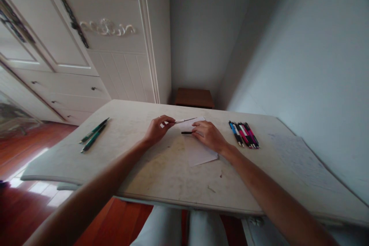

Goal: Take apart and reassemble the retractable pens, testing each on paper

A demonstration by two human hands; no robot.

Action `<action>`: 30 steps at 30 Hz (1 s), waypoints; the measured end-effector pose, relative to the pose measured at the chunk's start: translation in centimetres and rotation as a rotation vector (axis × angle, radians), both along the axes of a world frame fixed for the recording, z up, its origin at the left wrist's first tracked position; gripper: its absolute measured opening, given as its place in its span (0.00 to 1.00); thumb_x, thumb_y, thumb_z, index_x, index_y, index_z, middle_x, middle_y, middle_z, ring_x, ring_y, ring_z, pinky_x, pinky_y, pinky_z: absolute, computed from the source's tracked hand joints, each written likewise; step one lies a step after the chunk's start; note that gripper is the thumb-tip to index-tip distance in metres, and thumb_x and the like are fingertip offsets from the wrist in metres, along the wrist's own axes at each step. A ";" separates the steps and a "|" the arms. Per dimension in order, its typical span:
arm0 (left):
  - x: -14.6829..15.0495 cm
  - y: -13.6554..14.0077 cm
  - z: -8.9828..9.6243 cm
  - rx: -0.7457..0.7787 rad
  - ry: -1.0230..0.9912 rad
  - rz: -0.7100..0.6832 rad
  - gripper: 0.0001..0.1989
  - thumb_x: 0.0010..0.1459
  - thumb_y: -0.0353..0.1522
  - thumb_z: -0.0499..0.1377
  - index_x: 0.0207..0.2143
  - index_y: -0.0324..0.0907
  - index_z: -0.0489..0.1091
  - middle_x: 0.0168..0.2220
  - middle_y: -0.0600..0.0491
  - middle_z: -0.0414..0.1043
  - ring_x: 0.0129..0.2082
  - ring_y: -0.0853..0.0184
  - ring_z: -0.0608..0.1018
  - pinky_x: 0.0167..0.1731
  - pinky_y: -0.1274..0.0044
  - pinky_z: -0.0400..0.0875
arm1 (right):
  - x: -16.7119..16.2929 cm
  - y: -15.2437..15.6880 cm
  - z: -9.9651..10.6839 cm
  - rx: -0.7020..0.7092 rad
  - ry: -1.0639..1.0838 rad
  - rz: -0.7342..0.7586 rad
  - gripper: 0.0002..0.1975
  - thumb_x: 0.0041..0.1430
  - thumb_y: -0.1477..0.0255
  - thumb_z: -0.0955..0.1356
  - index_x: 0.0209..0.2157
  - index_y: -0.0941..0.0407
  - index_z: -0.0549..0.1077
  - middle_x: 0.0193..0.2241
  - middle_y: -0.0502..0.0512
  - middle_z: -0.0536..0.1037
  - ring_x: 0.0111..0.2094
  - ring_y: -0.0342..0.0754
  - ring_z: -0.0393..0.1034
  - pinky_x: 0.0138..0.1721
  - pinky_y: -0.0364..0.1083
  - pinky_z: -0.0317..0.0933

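My left hand (160,127) is closed, its fingertips pinching a white pen part (179,121). From that part a thin dark refill (190,118) points right, above a white sheet of paper (202,154). My right hand (210,135) is closed on a short black pen barrel (186,133), which sticks out leftward from between the fingers. Part of the barrel is hidden by them. Both hands are just over the pale table, and the right one covers the middle of the paper.
Several pens (244,134) with blue, black, white and pink barrels lie side by side right of my hands. Two green pens (94,135) lie at the table's left. A written sheet (305,159) is on the right of the white table (161,184). Behind are a white wardrobe (121,69) and a brown stool-like piece (194,96).
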State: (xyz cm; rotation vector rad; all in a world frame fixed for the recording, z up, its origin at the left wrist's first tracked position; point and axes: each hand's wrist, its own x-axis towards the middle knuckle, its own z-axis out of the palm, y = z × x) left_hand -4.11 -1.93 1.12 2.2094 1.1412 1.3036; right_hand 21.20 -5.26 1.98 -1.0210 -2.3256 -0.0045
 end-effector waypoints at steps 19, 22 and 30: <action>-0.6 -0.3 0.5 0.133 0.117 -0.010 0.04 0.61 0.30 0.59 0.36 0.42 0.75 0.35 0.51 0.78 0.36 0.65 0.78 0.41 0.72 0.71 | 3.8 2.0 1.1 -0.388 0.797 -0.124 0.14 0.51 0.62 0.72 0.34 0.57 0.73 0.29 0.52 0.77 0.25 0.46 0.76 0.30 0.46 0.68; -0.6 -0.3 0.4 0.127 0.129 -0.007 0.04 0.60 0.29 0.59 0.36 0.42 0.75 0.36 0.51 0.78 0.37 0.64 0.78 0.41 0.72 0.71 | 3.7 2.0 1.0 -0.419 0.810 -0.128 0.15 0.50 0.61 0.73 0.33 0.58 0.73 0.28 0.52 0.77 0.25 0.47 0.76 0.30 0.47 0.68; -0.2 -0.5 0.3 0.142 0.132 -0.064 0.05 0.61 0.30 0.58 0.36 0.41 0.74 0.35 0.51 0.78 0.36 0.65 0.78 0.41 0.73 0.71 | 3.0 1.7 1.0 -0.512 0.829 -0.104 0.18 0.47 0.58 0.74 0.33 0.57 0.73 0.25 0.51 0.76 0.25 0.48 0.76 0.31 0.48 0.69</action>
